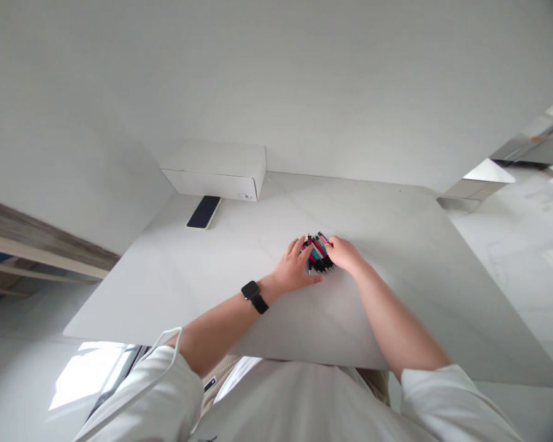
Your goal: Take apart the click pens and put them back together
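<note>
A bunch of pens (320,255) in black, red, teal and white lies side by side on the white table, between my two hands. My left hand (295,267) rests at the left side of the bunch, fingers spread over its edge and thumb stretched along the near side. At the right side, my right hand (343,253) is closed, its thumb and fingers around a pen (323,237) whose end sticks out to the upper left. The curled fingertips of that hand are partly hidden. A black smartwatch (251,290) is on my left wrist.
Toward the back left of the table (387,221) stands a long white box (212,182) against the wall. In front of it lies a phone (204,212) with a dark screen. A wooden shelf (41,236) is at the far left, beyond the table.
</note>
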Tool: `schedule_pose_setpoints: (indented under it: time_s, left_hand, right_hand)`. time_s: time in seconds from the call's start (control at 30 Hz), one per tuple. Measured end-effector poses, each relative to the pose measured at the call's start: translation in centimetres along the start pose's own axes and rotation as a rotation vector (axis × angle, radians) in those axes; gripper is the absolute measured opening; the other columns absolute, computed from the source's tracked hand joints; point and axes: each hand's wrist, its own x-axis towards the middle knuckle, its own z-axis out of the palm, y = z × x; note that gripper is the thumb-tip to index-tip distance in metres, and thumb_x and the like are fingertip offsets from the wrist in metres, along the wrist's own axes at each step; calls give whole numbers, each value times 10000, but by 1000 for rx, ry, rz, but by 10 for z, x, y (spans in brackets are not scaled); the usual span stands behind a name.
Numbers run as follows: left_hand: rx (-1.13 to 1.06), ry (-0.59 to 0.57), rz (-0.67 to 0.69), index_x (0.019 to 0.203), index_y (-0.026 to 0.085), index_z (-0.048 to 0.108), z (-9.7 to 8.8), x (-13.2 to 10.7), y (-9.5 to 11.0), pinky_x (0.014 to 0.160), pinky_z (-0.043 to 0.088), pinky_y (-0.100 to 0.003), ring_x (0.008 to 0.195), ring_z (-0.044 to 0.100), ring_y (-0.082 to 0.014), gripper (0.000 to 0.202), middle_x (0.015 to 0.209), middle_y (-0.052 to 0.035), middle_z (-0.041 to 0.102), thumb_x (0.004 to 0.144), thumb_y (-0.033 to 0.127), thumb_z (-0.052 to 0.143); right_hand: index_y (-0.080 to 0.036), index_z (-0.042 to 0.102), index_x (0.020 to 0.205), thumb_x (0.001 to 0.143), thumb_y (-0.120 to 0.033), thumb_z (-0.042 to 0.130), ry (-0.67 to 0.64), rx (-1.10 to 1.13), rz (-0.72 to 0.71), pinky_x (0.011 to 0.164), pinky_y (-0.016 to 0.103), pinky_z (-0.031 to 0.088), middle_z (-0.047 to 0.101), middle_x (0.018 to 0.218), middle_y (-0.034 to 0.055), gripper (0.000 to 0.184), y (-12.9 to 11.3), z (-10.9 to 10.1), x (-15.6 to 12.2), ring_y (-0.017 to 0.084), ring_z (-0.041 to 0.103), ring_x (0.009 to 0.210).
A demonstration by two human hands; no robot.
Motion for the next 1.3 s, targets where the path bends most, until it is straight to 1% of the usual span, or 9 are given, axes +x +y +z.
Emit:
schedule_pose_setpoints:
  time_s: [0.17, 0.27, 0.4, 0.53, 0.67, 0.9, 1.0, 1.13, 1.3]
  left_hand:
    - [-144, 67, -96, 1597, 226, 417, -5, -14, 8, 1284, 321, -613, 1614, 237, -409, 832, 1697, -206, 309, 900, 553, 730]
    - [-306, 141, -258, 1587, 236, 421, -2, -13, 11, 1284, 347, -562, 1634, 200, -373, 782, 1723, -186, 253, 906, 452, 740]
    - [-446, 242, -428, 1549, 215, 453, -4, -3, 5, 1292, 349, -506, 1578, 359, -325, 731, 1661, -178, 389, 889, 354, 737]
    - [-381, 222, -421, 1534, 185, 486, -17, 0, -11, 1305, 321, -514, 1560, 386, -338, 738, 1637, -185, 431, 849, 306, 734]
    - [-259, 169, -296, 1545, 177, 492, -32, -10, -28, 1292, 339, -547, 1535, 423, -335, 712, 1604, -165, 493, 850, 226, 643]
    - [-33, 194, -337, 1596, 131, 429, -56, -40, -56, 1319, 293, -530, 1595, 324, -333, 679, 1672, -192, 393, 937, 257, 535]
    - [-8, 211, -374, 1623, 150, 391, -65, -49, -67, 1322, 288, -523, 1607, 302, -329, 688, 1703, -177, 348, 964, 295, 521]
    - [-32, 206, -383, 1654, 191, 337, -67, -54, -73, 1320, 284, -533, 1621, 268, -324, 720, 1724, -160, 315, 978, 340, 533]
    - [-2, 221, -373, 1660, 184, 314, -53, -52, -71, 1315, 232, -602, 1641, 169, -373, 750, 1756, -175, 215, 974, 368, 553]
  right_hand:
    - [-204, 657, 1068, 1024, -419, 523, -133, 466, 65, 675, 280, 498, 783, 953, 100, 257, -8, 7, -2, 211, 712, 770]
    - [-217, 628, 1030, 984, -404, 582, -243, 804, 56, 582, 261, 475, 727, 780, 33, 198, -18, 15, -7, 177, 652, 623]
    - [-234, 622, 974, 955, -467, 645, -330, 1060, 38, 530, 249, 439, 604, 622, -33, 235, -35, 29, -14, 142, 541, 509]
    - [-237, 622, 1001, 948, -440, 673, -379, 1304, 50, 587, 284, 519, 641, 713, -15, 216, -60, 43, -18, 161, 598, 605]
    - [-226, 619, 967, 958, -378, 668, -453, 1483, 51, 636, 296, 552, 651, 782, -11, 159, -92, 56, -19, 158, 614, 673]
    - [-226, 588, 899, 968, -384, 654, -519, 1559, 37, 548, 233, 448, 569, 706, -42, 184, -147, 82, -7, 125, 520, 586]
    - [-232, 573, 897, 982, -374, 628, -566, 1562, 34, 554, 239, 458, 568, 707, -38, 174, -162, 87, -1, 131, 526, 587]
    - [-232, 586, 919, 1001, -333, 603, -546, 1493, 27, 623, 271, 528, 626, 755, -26, 131, -164, 77, 1, 141, 585, 635]
    - [-229, 605, 977, 1017, -340, 594, -509, 1354, 7, 711, 326, 585, 738, 939, 20, 118, -144, 56, 2, 167, 690, 734]
